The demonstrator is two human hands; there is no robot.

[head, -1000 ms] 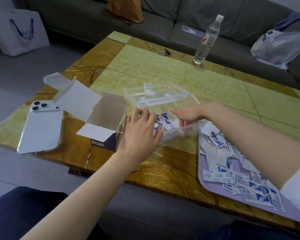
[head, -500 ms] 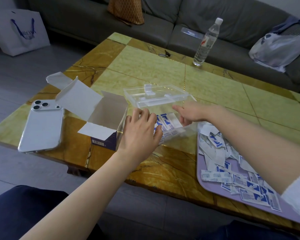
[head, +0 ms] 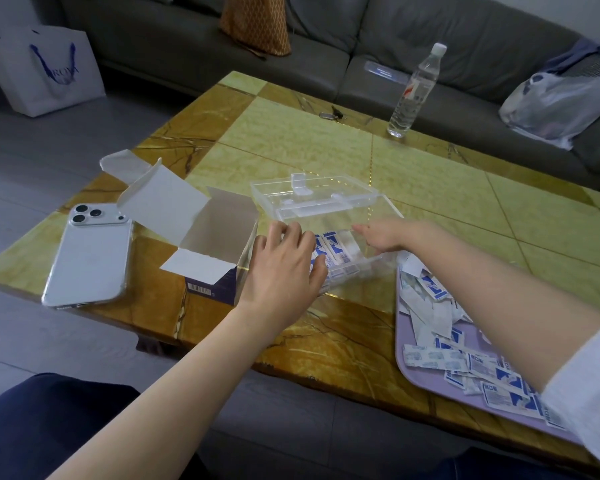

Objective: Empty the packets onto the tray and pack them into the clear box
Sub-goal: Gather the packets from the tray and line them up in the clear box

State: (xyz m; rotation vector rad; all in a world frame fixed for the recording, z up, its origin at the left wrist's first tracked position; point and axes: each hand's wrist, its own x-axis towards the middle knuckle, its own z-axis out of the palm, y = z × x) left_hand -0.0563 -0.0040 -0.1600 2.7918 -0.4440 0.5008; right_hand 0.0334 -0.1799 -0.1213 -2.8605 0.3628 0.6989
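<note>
Stage, by judgement: emptying done, packing barely begun. One open white cardboard carton (head: 219,233) on the yellow-and-brown marbled desk (head: 326,341), no packets visible inside. One lilac plastic tray (head: 421,375) at the desk's right edge, carrying a loose heap of white-and-blue paper packets (head: 430,306), too overlapped to count, well over a dozen. One clear plastic box (head: 368,268), lid hinged back, between carton and tray; it holds a short row of packets, two faces legible, others edge-on. Left hand (head: 284,268): grip slack, spread fingers resting on the box's near-left corner. Right hand (head: 381,233): grip open, straight fingers inside the box, nothing visibly held. Remaining: the tray's heap. Also one silver phone (head: 90,258), one clear water bottle (head: 413,91).
</note>
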